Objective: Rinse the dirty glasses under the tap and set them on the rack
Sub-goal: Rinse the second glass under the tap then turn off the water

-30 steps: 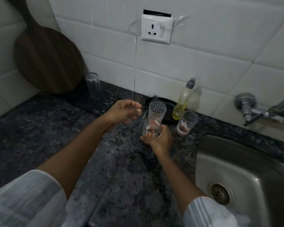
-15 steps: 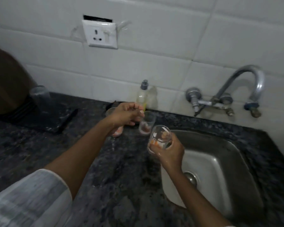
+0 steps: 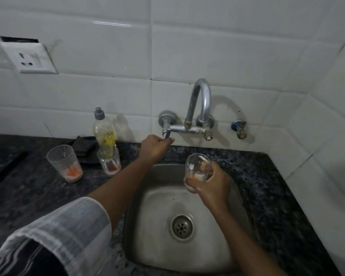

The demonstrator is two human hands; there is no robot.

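Glass [image 3: 197,169] with orange dregs, now over sink [image 3: 157,246]

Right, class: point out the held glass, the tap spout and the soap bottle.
held glass [image 3: 197,166], head view, on its clear side wall.
tap spout [image 3: 204,96], head view, on the curved neck.
soap bottle [image 3: 105,132], head view, on its body.

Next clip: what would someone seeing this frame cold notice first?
First, the right hand gripping a dirty glass with orange residue over the steel sink, below the curved tap spout. Next, the left hand reaching to the tap's left handle at the tiled wall; no water shows yet. On the dark counter to the left, two more dirty glasses stand in front of a soap bottle.
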